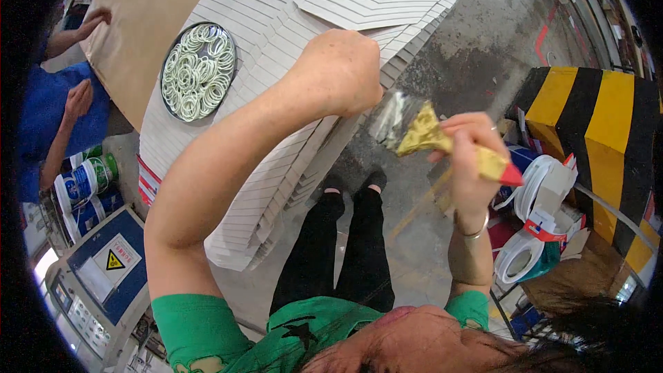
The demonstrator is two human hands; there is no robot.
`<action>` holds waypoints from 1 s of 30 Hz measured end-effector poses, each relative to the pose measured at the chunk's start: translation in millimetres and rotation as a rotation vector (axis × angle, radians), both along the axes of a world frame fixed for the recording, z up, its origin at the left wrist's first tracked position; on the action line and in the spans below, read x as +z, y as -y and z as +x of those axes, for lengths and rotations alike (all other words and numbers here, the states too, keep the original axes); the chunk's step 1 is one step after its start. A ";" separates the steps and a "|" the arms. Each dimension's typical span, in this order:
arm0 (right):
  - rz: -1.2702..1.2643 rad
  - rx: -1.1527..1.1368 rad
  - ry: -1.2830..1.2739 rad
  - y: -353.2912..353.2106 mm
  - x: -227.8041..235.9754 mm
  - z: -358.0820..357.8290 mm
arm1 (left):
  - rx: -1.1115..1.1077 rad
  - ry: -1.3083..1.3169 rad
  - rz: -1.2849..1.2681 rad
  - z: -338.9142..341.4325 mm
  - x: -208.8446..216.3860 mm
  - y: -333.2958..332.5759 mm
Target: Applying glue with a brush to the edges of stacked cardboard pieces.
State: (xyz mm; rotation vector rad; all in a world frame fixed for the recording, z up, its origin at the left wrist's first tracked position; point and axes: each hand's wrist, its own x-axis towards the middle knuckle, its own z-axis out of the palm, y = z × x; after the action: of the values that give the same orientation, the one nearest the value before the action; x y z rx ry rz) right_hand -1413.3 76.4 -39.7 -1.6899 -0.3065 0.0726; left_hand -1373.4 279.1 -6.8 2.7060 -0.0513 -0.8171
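My right hand [471,148] grips a paint brush [428,131] with a yellow handle, a red end and pale bristles. The bristles are smeared by motion and point left, toward the edge of the sheets, apart from it. Closed, my left hand [343,72] is at the right edge of a long spread of overlapping whitish sheets [266,34]; its fingertips are hidden, so what they hold does not show. Further left on the sheets sits a round dark tray [163,90] full of pale green rings [200,72].
A brown table surface [145,21] is at upper left, beside another person in blue [76,107]. A machine panel [103,269] stands at lower left. On the right are a yellow-black striped barrier [583,117] and white coils [535,183].
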 end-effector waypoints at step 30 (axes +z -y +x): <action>0.135 -0.123 0.005 58.4 13.3 -53.9 | -0.068 0.353 0.367 -100.9 -41.5 14.7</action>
State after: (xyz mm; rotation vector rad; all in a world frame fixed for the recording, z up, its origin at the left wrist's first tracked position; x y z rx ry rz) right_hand -1467.2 18.0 -26.4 -1.5714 -0.2058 -0.0425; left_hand -1474.3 264.5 -48.3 3.1827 -0.0791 -0.3844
